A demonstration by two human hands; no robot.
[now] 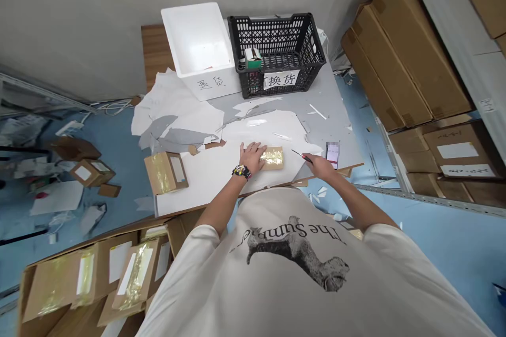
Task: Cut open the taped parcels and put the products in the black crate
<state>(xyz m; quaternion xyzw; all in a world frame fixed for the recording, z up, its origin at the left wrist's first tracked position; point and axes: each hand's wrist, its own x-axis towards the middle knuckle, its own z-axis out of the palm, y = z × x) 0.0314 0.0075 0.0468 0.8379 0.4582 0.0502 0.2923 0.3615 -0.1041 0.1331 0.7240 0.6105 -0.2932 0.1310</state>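
Observation:
A small cardboard box (272,158), wrapped in shiny yellowish tape, lies on the white sheet covering the table. My left hand (252,158), a watch on its wrist, rests palm down with spread fingers against the box's left end; index finger and thumb touch it. To the right of the box, my right hand (319,165) is closed round the handle of a slim knife (301,156). The knife's thin dark blade points left towards the box, apart from it. The exact kind of knife is too small to tell.
Behind stand a white foam box (205,81) and a black plastic crate (276,58) holding small packs. A taped carton (165,172) sits at the table's left edge. Right of my right hand lies a phone (332,155). Shelved cartons (407,52) are at right, more boxes (93,274) lower left.

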